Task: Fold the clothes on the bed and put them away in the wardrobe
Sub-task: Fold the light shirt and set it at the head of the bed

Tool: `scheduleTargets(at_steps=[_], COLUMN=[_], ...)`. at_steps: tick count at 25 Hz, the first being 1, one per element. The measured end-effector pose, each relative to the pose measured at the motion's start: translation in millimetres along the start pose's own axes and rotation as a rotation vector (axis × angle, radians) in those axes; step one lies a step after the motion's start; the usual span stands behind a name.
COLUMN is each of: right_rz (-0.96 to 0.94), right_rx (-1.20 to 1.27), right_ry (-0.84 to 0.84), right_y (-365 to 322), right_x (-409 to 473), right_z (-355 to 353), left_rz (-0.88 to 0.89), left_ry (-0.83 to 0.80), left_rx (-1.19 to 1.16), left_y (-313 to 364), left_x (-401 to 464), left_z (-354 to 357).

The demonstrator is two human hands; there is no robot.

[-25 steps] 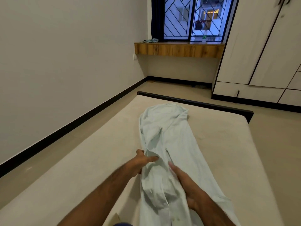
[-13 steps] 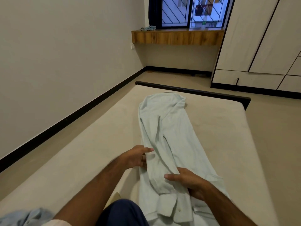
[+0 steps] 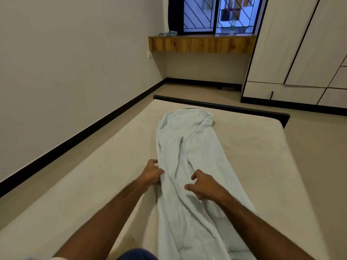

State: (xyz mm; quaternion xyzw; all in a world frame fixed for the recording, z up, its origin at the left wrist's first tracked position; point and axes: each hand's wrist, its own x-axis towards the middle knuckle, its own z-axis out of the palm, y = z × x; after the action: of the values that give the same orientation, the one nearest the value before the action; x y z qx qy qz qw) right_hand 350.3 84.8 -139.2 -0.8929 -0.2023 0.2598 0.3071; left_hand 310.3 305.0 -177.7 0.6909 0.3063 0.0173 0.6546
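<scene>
A pale mint shirt (image 3: 189,166), soft and creased, is lying folded into a long narrow strip down the middle of the bed (image 3: 253,166), its collar end reaching toward the far edge. The left hand (image 3: 151,174) is pinching the strip's left edge, fingers curled. The right hand (image 3: 204,185) is hovering over the cloth with fingers loosely bent, grasping nothing; half a second ago it was resting lower, nearer the cuff. The closed wardrobe (image 3: 300,53) is standing beyond the bed's far right corner.

Pale mint cotton shirt (image 3: 189,156) folded lengthwise on the beige mattress (image 3: 253,147).
Left hand (image 3: 151,174) pinches its left edge; right hand (image 3: 204,185) hovers above, fingers curled.
</scene>
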Motion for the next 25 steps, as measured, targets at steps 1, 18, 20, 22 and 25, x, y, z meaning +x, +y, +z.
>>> scheduleTargets(at_steps=[1,18,20,22,25], right_rz=[-0.031,-0.013,0.037,0.042,0.049], right_rx=[0.010,1.171,1.332,1.366,1.215], right_ry=[0.043,0.197,0.204,0.199,0.262], right_y=[-6.4,-6.2,1.3,2.4,3.9], right_x=[18.4,270.4,271.8,273.7,276.7], right_z=[-1.8,-16.2,-21.9,-21.8,-27.7], left_rz=[0.017,0.112,0.086,0.135,0.370], left_ry=[0.014,0.207,0.228,0.266,0.197], left_rx=[0.015,-0.143,-0.210,-0.256,-0.156], left_y=[2.7,62.9,63.6,63.6,64.6], left_x=[14.5,278.0,281.4,281.2,274.1], left_z=[-1.6,-15.9,-18.2,-17.4,-19.7])
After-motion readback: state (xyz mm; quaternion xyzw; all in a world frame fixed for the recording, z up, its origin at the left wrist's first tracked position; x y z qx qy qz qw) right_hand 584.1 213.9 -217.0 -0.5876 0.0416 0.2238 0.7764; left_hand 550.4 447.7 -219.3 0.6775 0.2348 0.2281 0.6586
